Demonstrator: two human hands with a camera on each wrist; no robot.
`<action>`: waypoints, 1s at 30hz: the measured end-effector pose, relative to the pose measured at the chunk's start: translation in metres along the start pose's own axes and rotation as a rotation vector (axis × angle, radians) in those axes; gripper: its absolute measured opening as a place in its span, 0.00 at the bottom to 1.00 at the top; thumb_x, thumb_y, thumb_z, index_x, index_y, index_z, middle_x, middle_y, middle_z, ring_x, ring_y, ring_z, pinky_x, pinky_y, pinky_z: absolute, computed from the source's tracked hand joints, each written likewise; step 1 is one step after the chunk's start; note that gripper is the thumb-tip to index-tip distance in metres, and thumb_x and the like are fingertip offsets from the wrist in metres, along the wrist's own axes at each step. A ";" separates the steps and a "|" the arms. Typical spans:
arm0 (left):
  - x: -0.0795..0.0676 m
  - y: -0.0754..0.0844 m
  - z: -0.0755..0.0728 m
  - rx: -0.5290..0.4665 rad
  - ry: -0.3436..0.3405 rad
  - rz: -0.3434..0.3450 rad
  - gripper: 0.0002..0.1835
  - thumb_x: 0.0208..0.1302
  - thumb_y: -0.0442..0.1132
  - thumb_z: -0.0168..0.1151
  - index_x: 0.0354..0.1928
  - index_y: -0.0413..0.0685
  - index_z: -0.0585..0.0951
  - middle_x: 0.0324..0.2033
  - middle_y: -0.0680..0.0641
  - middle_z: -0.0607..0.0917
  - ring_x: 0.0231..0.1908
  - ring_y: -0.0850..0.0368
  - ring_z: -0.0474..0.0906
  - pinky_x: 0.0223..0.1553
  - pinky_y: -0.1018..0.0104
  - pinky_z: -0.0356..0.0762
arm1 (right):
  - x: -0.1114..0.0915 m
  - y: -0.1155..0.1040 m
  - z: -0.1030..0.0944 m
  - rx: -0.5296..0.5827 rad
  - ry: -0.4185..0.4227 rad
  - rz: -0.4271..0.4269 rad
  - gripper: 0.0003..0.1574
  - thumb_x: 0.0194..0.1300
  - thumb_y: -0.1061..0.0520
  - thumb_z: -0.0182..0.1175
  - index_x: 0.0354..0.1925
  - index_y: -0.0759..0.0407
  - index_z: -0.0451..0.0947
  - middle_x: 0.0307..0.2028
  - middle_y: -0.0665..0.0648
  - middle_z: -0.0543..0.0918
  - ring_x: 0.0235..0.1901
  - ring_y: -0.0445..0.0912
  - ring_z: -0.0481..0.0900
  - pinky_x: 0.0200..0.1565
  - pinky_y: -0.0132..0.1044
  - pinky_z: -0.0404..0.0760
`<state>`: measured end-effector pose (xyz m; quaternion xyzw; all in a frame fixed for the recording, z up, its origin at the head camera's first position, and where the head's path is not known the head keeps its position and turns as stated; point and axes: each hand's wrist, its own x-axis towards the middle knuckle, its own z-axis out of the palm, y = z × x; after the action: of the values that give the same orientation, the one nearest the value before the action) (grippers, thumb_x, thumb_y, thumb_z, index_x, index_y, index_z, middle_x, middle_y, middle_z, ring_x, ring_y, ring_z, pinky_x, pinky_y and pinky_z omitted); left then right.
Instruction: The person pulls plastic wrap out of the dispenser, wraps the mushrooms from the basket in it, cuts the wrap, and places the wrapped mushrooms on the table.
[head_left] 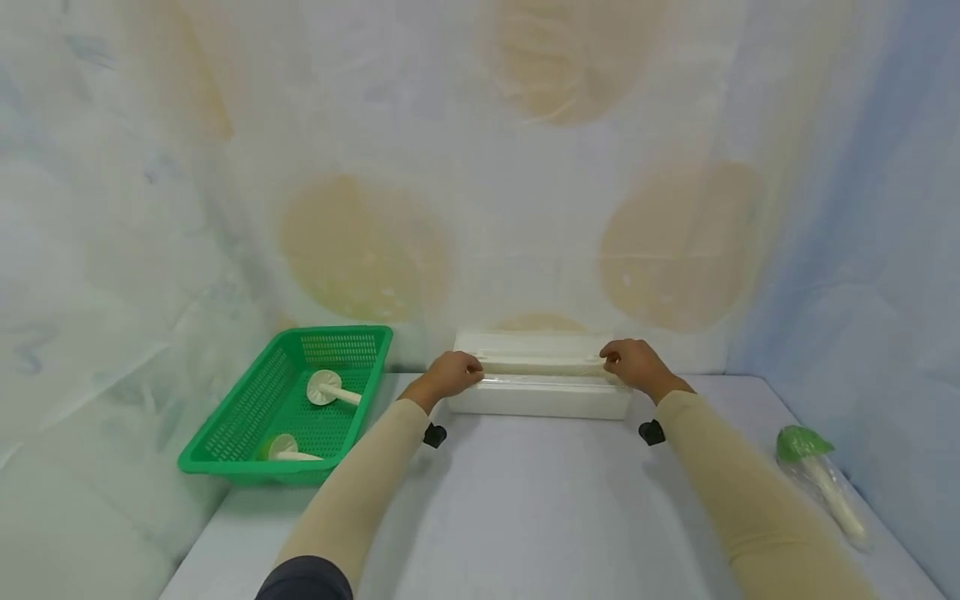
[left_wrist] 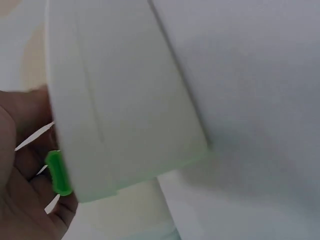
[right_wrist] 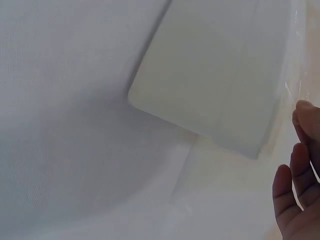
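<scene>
A long white cling film box [head_left: 540, 400] lies at the table's back edge, its lid [head_left: 532, 343] raised behind it and a pale roll [head_left: 540, 367] inside. Clear cling film [right_wrist: 299, 65] stretches along the box's upper edge. At the left end, my left hand [head_left: 450, 375] pinches the film; the box front hides part of its fingertips in the left wrist view. A small green plastic piece [left_wrist: 59, 173] sits on the box edge beside those fingers. My right hand [head_left: 637, 365] pinches the film between thumb and forefinger at the right end, other fingers loosely bent.
On the left, a green basket [head_left: 300, 467] holds two white-handled brushes [head_left: 324, 387] with round pale heads. A bagged item with a green head and white handle [head_left: 821, 483] lies at the right edge. Patterned sheeting [head_left: 480, 167] surrounds the table [head_left: 540, 508].
</scene>
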<state>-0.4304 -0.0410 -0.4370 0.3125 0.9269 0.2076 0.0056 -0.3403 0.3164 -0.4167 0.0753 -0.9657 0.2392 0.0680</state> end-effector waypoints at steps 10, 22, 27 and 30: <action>0.005 -0.008 -0.012 0.041 0.008 0.067 0.09 0.66 0.31 0.62 0.46 0.42 0.85 0.41 0.48 0.85 0.45 0.53 0.80 0.47 0.61 0.77 | -0.005 0.004 0.003 0.065 0.024 0.016 0.16 0.73 0.62 0.53 0.53 0.70 0.78 0.48 0.67 0.78 0.50 0.62 0.75 0.50 0.54 0.74; 0.008 -0.013 -0.030 0.037 0.032 0.097 0.10 0.69 0.30 0.59 0.48 0.40 0.85 0.45 0.45 0.85 0.48 0.50 0.80 0.48 0.61 0.77 | -0.004 0.001 0.001 0.063 0.116 0.015 0.16 0.73 0.61 0.53 0.52 0.70 0.79 0.50 0.68 0.81 0.51 0.62 0.76 0.51 0.54 0.75; 0.010 -0.009 -0.036 -0.001 0.021 0.101 0.11 0.70 0.30 0.55 0.48 0.40 0.84 0.45 0.45 0.84 0.49 0.50 0.79 0.49 0.60 0.76 | -0.002 0.002 -0.002 0.002 0.164 0.039 0.15 0.73 0.62 0.53 0.52 0.70 0.79 0.49 0.69 0.81 0.50 0.63 0.77 0.50 0.55 0.75; 0.011 -0.005 -0.039 0.000 0.032 0.110 0.11 0.70 0.28 0.54 0.48 0.39 0.84 0.44 0.45 0.84 0.48 0.50 0.79 0.49 0.60 0.76 | -0.001 0.000 -0.003 -0.033 0.187 0.074 0.15 0.73 0.62 0.53 0.51 0.71 0.79 0.49 0.69 0.81 0.50 0.64 0.77 0.51 0.56 0.75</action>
<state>-0.4474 -0.0532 -0.4019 0.3596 0.9083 0.2125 -0.0207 -0.3389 0.3180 -0.4140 0.0160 -0.9610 0.2316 0.1501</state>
